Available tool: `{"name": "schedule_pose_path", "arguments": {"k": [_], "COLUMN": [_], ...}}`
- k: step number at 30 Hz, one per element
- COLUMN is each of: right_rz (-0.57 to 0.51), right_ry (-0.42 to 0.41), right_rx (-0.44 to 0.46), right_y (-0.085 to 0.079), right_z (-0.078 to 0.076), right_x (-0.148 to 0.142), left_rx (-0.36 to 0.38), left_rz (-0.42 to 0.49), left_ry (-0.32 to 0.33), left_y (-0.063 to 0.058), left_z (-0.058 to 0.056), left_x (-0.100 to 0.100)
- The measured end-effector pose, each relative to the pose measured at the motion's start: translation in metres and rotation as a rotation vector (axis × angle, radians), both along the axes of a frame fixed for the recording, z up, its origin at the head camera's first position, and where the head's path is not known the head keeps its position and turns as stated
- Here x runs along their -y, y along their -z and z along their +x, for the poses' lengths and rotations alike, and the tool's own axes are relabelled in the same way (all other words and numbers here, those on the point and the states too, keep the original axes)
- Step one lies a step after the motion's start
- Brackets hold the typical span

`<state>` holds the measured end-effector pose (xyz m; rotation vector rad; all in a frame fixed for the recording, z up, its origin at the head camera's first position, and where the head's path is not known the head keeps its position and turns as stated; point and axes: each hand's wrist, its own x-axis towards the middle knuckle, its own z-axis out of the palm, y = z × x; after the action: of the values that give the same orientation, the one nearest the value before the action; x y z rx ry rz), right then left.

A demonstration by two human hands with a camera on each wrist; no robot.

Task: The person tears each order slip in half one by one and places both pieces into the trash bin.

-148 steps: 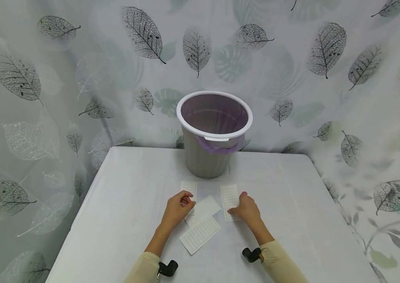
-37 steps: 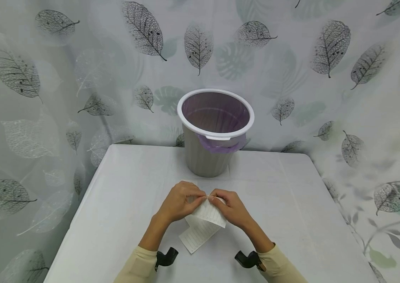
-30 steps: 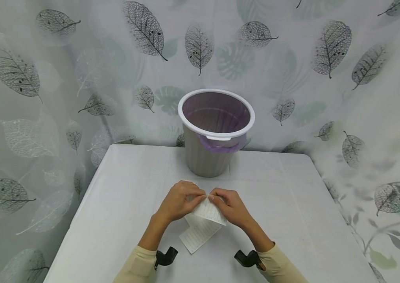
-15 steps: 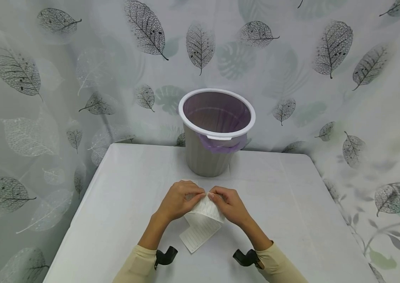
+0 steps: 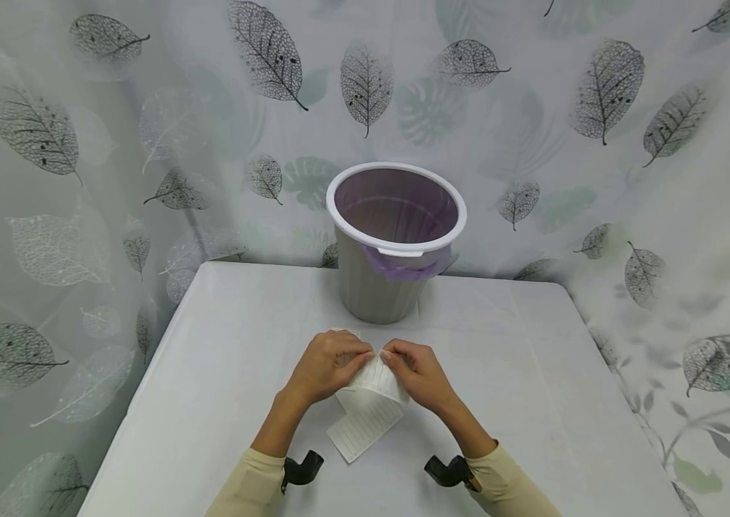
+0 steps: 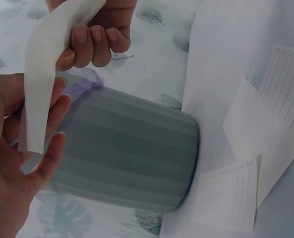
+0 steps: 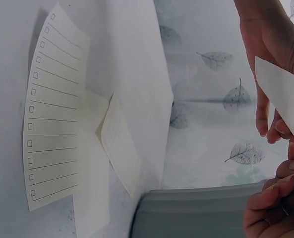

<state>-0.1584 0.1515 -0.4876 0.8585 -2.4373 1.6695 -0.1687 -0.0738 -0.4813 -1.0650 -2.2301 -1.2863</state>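
Both hands meet in front of the trash can in the head view, holding up one lined note sheet by its upper edge. The left hand pinches it between thumb and fingers, and the right hand pinches it close beside. In the left wrist view the sheet is bent and shows its blank side. Below it on the table lie other note sheets: a lined one in front, a blank-faced one, and one with checkboxes. Another sheet is mostly hidden behind the left hand.
A grey trash can with a white rim and purple liner stands at the back middle of the white table. Leaf-patterned curtains hang behind and at both sides. A black wrist camera sits at each sleeve.
The right hand has lifted the right-hand sheet from the table and brought it left to the left hand, which now grips it too. During the last second the hands stay almost still.
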Motion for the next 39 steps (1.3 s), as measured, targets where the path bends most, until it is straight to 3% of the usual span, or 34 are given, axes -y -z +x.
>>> {"name": "schedule_pose_path", "arguments": {"k": [14, 25, 39], "right_rz": [0.021, 0.038, 0.060], "right_ry": [0.025, 0.027, 0.044], "right_rx": [-0.034, -0.082, -0.108], "right_y": [-0.0030, -0.0023, -0.0057], "right_z": [0.0005, -0.0028, -0.0024], "right_x": [0.0029, 0.0026, 0.0062], "left_rx": [0.020, -0.025, 0.005], "left_rz": [-0.001, -0.003, 0.053], "left_ry": [-0.012, -0.052, 0.002], "left_y": [0.0005, 0.0062, 0.0083], "left_z": [-0.0005, -0.0018, -0.0032], "left_x": [0.0001, -0.0021, -0.0026]}}
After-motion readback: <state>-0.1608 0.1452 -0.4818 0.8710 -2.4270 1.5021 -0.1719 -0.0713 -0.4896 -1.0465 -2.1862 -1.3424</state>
